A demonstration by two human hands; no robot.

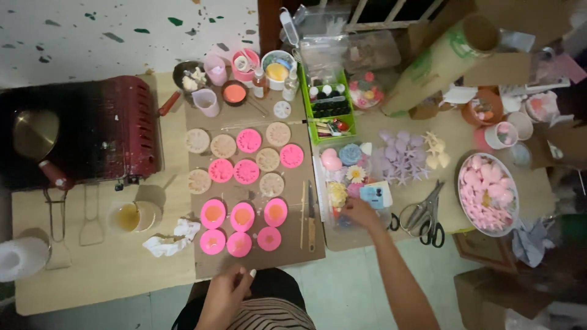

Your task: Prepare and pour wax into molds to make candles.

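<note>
My right hand (361,214) reaches into a clear plastic tray (324,183) of coloured soap-like shapes, its fingers curled among the pieces; what it grips is hidden. My left hand (227,293) hangs near my lap below the table's front edge, fingers loosely bent, holding nothing visible. On a brown cardboard sheet (293,244) lie several round pink moulds (243,216) with orange filling and several pink and beige flower moulds (247,140).
A red portable stove (131,125) stands at the left with a brass pan. Scissors (428,220), a bowl of pink shapes (488,192), a green box (327,104), cups, a crumpled tissue (171,238) and a cardboard tube (440,58) crowd the table.
</note>
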